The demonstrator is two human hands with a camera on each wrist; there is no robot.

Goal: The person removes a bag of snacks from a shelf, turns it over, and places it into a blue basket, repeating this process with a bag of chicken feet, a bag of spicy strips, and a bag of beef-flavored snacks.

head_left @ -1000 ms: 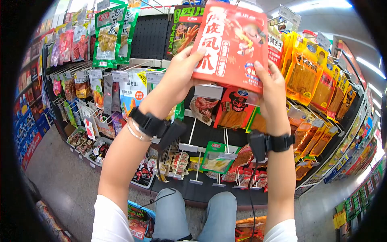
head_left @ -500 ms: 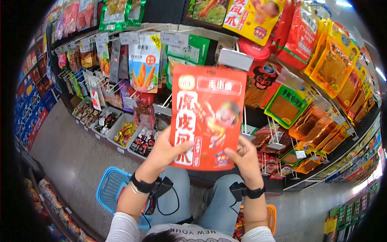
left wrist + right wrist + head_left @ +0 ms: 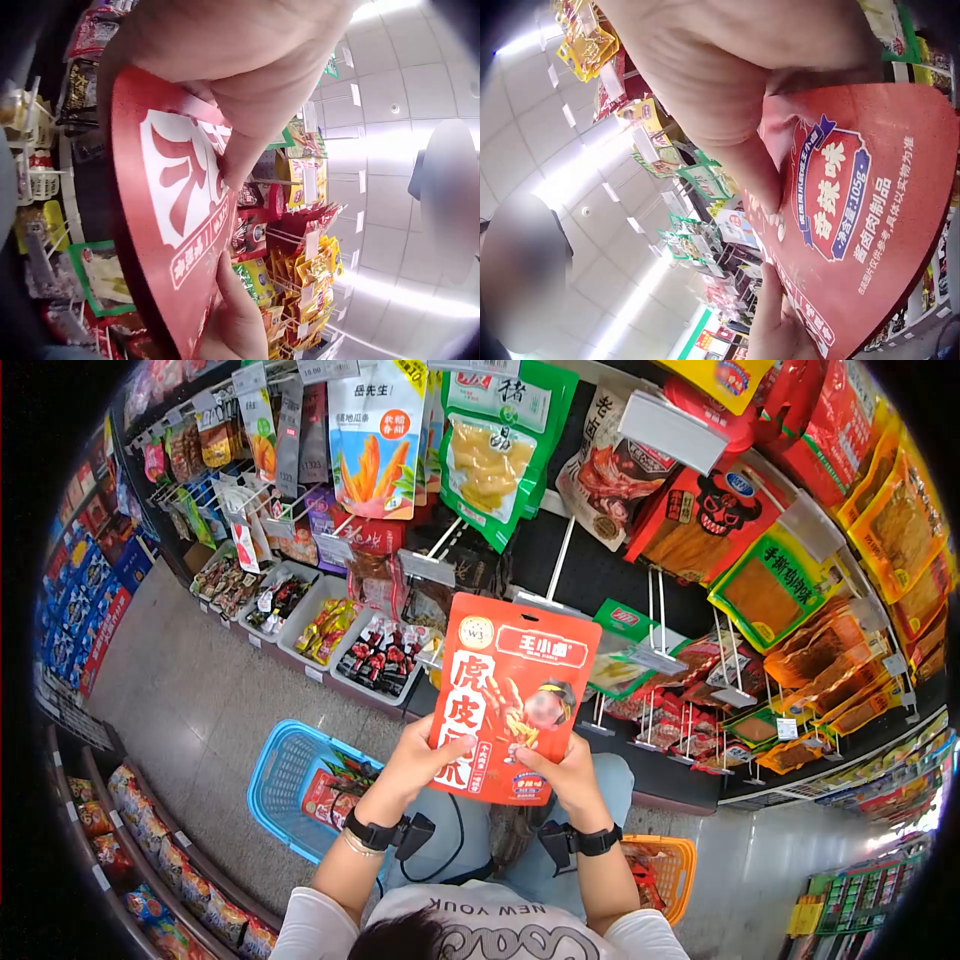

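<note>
A red snack pouch (image 3: pixel 515 700) with white lettering is held upright before the person's lap in the head view. My left hand (image 3: pixel 420 758) grips its lower left edge, the thumb lying across the front. At the lower right, my right hand (image 3: pixel 562 768) pinches it the same way, thumb on the printed face. In the left wrist view the pouch (image 3: pixel 169 217) is seen edge-on beneath the left hand (image 3: pixel 247 67). The right wrist view shows the pouch's lower corner (image 3: pixel 870 210) under the right thumb. The fingers behind the pouch are hidden.
A blue basket (image 3: pixel 270 760) with packets inside stands on the floor at left. An orange basket (image 3: pixel 685 860) is at right. Hanging snack packs, among them a green pack (image 3: pixel 490 460), line the shelf ahead. Trays of small wrapped snacks (image 3: pixel 375 660) run along its lower edge.
Both hands have brought the red pouch down from shelf height to above the lap. The view has tilted downward, showing more of the baskets. Both hands keep their hold.
</note>
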